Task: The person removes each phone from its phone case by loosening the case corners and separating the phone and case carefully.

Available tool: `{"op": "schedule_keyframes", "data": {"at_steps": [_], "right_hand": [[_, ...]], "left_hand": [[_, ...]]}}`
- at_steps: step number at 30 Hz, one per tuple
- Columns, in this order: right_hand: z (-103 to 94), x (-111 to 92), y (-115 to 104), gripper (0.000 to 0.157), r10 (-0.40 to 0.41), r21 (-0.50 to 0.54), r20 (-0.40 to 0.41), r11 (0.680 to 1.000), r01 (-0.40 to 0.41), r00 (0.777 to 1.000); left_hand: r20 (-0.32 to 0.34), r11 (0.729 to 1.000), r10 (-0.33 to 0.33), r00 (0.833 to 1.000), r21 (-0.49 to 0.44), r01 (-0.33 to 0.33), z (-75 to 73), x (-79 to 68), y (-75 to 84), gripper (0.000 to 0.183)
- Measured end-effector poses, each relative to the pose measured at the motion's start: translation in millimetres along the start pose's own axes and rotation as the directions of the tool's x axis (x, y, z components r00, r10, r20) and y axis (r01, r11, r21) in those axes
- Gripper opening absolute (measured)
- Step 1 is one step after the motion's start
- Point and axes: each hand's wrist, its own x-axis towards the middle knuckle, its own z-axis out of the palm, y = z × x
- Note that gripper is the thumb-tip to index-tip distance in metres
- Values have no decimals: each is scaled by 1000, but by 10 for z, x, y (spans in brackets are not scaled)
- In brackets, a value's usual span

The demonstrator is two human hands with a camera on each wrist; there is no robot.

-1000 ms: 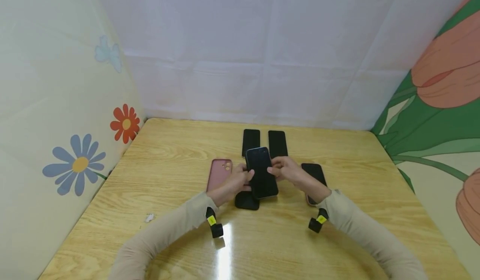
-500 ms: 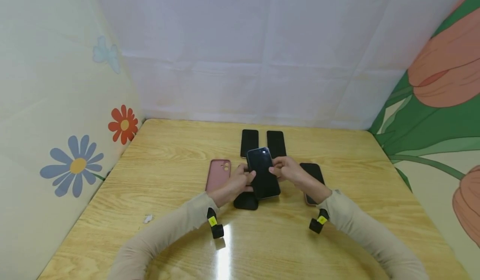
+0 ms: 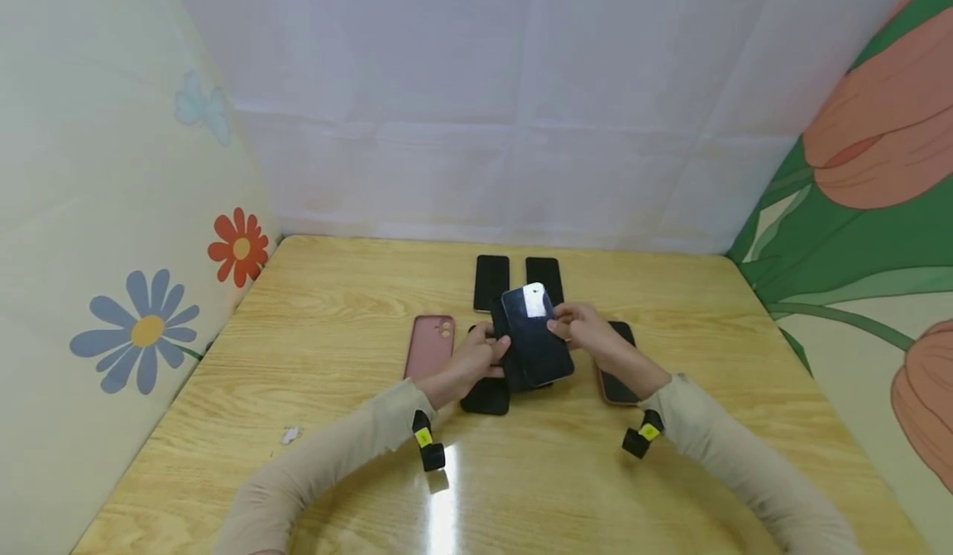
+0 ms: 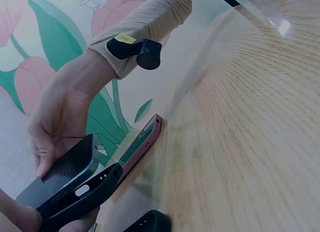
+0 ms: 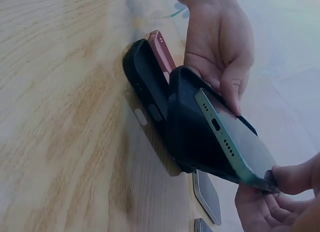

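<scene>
My left hand (image 3: 469,362) grips a black phone case (image 5: 187,132), its thumb lying on the case's side edge. A phone (image 3: 542,344) with a dark screen and pale green frame sits tilted, partly outside that case. Its far long edge is pinched between thumb and fingers of my right hand (image 3: 591,336). In the right wrist view, a gap shows between the phone's port end and the case's inside. Below lies another black case (image 3: 486,398) on the table, partly hidden by the left hand. A pink case (image 3: 432,348) rests beside the left hand.
Two dark phones (image 3: 491,282) lie side by side behind the hands. A dark-screened phone in a pink case (image 3: 616,383) lies under the right forearm. A small white scrap (image 3: 290,435) is on the wooden table (image 3: 357,290) at left.
The phone has shifted right and tilted with my right hand, lifting away from the black case, which now shows along its left side. The left hand has barely moved.
</scene>
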Motion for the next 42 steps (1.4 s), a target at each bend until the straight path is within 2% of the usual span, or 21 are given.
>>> {"op": "schedule_keyframes", "data": {"at_steps": [14,23,32,36,42], "right_hand": [[-276,4,34,55,-31,45,-55,998,33,998],[-440,59,110,53,-54,93,-96,994,63,994],[-670,139,181,54,43,192,-90,981,-25,995],[-756,183,196,54,70,222,-88,974,-49,994],[-833,272,251,55,81,231,-125,972,-51,989]], "left_hand": [[63,1000,-12,998,27,10,60,23,-71,38],[131,996,-77,988,59,70,105,16,-106,57],[155,984,-148,977,122,130,160,27,-103,64],[191,982,-161,968,128,138,186,46,-125,63],[207,985,-155,966,110,135,232,42,-130,63]]}}
